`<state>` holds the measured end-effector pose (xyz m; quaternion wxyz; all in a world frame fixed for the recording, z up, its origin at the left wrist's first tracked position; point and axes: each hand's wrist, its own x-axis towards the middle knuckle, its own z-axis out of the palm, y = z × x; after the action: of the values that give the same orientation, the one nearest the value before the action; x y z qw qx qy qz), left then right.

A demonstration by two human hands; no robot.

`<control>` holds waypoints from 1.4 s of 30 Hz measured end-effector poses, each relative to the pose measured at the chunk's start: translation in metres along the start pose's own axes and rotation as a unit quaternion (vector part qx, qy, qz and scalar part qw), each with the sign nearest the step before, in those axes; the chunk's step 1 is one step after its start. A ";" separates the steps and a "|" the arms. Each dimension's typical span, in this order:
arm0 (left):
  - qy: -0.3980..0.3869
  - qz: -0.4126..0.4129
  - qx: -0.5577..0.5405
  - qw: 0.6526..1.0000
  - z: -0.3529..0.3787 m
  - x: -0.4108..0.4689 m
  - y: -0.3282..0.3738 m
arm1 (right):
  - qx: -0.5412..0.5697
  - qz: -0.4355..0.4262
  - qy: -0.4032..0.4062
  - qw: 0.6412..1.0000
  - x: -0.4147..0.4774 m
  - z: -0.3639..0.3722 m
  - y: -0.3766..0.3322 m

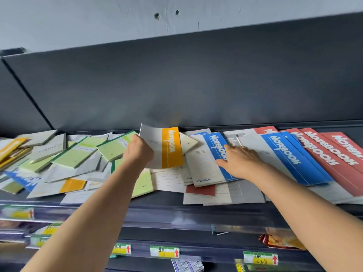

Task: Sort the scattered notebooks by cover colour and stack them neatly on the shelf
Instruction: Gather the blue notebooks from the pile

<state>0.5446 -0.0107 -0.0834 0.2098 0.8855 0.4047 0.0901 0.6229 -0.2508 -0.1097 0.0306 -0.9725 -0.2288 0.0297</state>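
Both hands sort on the shelf (169,199). Left hand (138,152) grips the orange notebook (171,147), raised at centre; right hand (240,160) rests flat on a blue notebook (215,148) at 3 o'clock. Next, likely: carry the orange notebook to the 9 o'clock orange pile (11,149).

Shop, dark display shelf (176,214), price labels (164,251) along edges

Price tags (164,251) with red arrows line the lower rails (216,250); an orange packet (282,240) lies below; 2 holes (157,15) mark the wall (78,20).
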 end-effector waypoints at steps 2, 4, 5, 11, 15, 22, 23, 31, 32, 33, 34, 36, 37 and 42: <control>0.022 0.037 0.088 0.995 0.004 -0.003 -0.005 | 0.001 0.011 0.006 1.000 0.001 -0.001 -0.003; 0.051 0.118 0.087 0.988 0.012 -0.009 0.002 | 0.029 0.027 0.014 0.999 0.002 -0.003 -0.006; 0.040 0.156 0.062 0.985 0.017 -0.014 0.009 | 0.044 0.038 0.016 0.998 0.002 -0.005 -0.007; -0.081 0.196 0.092 0.973 0.027 -0.033 0.036 | 0.213 0.107 -0.008 0.971 0.008 -0.012 -0.006; -0.085 0.200 0.092 0.972 0.025 -0.033 0.041 | 0.294 0.098 -0.015 0.950 0.013 -0.015 0.007; -0.112 0.187 0.064 0.974 0.027 -0.037 0.053 | 0.150 0.206 0.040 0.966 0.003 -0.028 0.053; -0.126 0.176 0.039 0.975 0.028 -0.037 0.055 | 0.152 0.212 0.039 0.965 0.002 -0.027 0.056; -0.215 0.142 -0.045 0.965 0.032 -0.057 0.085 | 0.217 0.180 0.056 0.958 0.001 -0.017 0.061; -0.171 0.174 0.032 0.969 0.031 -0.057 0.084 | 0.219 0.180 0.057 0.957 0.001 -0.016 0.062; -0.126 0.199 0.104 0.966 0.030 -0.056 0.083 | 0.223 0.179 0.058 0.956 0.001 -0.017 0.062; -0.098 0.210 0.153 0.961 0.029 -0.055 0.080 | 0.234 0.174 0.058 0.955 0.002 -0.015 0.062; -0.080 0.206 0.203 0.954 0.027 -0.055 0.074 | 0.274 0.151 0.053 0.948 0.006 -0.012 0.060; -0.069 0.201 0.215 0.953 0.028 -0.056 0.072 | 0.290 0.138 0.049 0.946 0.007 -0.010 0.057; -0.086 0.120 0.078 0.986 0.040 -0.057 0.068 | 0.271 0.130 0.056 0.952 0.011 -0.003 0.054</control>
<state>0.5667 -0.1051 -0.0884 0.1613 0.9458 0.2818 0.0061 0.6562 -0.2941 -0.1112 0.3017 -0.9491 -0.0813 0.0398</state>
